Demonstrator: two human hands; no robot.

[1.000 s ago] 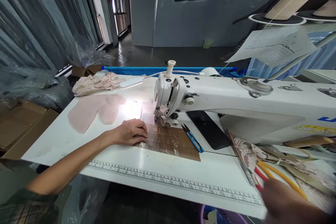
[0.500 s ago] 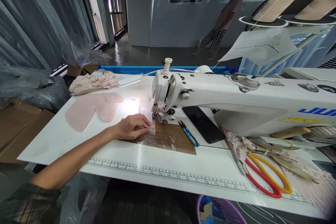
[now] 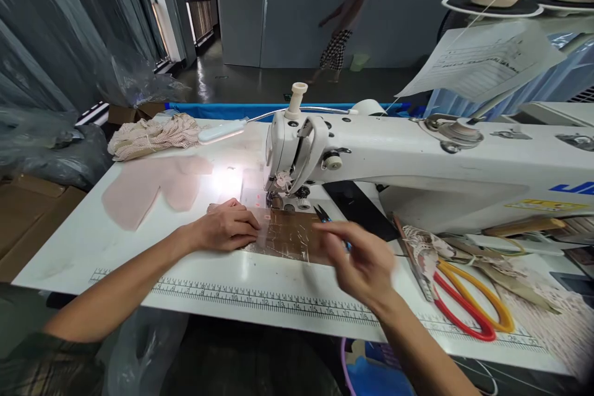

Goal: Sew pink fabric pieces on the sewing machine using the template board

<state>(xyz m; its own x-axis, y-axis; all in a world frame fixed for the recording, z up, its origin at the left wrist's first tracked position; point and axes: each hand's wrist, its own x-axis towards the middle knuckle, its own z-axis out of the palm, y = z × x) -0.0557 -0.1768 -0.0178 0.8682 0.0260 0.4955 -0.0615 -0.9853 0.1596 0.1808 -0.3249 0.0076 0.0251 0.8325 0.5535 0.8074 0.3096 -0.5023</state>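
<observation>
My left hand (image 3: 231,226) lies beside the sewing machine's needle area, fingers bent and pressed together on a sheer pale fabric (image 3: 263,230). Beneath the fabric is a shiny brown sheet (image 3: 294,236) on the machine bed. To the right, my right hand (image 3: 362,260) is raised over the sheet's right end, fingers partly curled and smeared by motion; whether it holds anything is unclear. Behind it, blue thread snips (image 3: 322,213) are partly hidden. The white sewing machine (image 3: 297,158) has its presser foot (image 3: 275,200) just beyond the left fingertips.
Pale pink cut pieces (image 3: 134,195) and a lace bundle (image 3: 155,135) lie at the left. A black phone (image 3: 359,207) is under the machine arm. Red-and-yellow-handled scissors (image 3: 473,303) and lace scraps (image 3: 547,322) lie right. A person (image 3: 346,12) stands beyond the table.
My right hand has come into view from the lower right, over the brown sheet and snips. My left hand stays at the fabric. The view has shifted slightly; the person beyond appears further left.
</observation>
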